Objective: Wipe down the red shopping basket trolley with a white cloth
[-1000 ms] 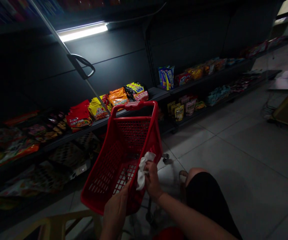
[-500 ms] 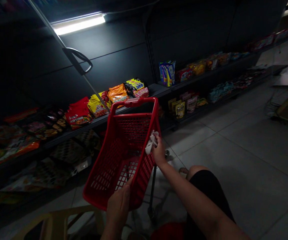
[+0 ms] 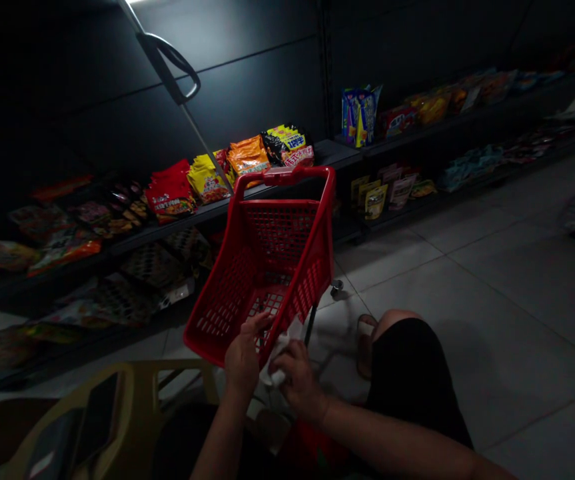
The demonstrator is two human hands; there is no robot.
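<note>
Snack-packed store shelves (image 3: 337,153) are faced by a red plastic shopping basket (image 3: 287,201); a white cloth (image 3: 276,370) is pinched by the right hand (image 3: 300,380) at its lower corner, with the left hand (image 3: 243,357) spread against the rim

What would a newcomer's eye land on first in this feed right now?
The red plastic trolley basket stands out at the centre of the view, against the dim shelving. At its near end, the right hand grips a white cloth, with the left hand just beside it. Behind the basket, bright snack packets line a dark shelf.
</note>
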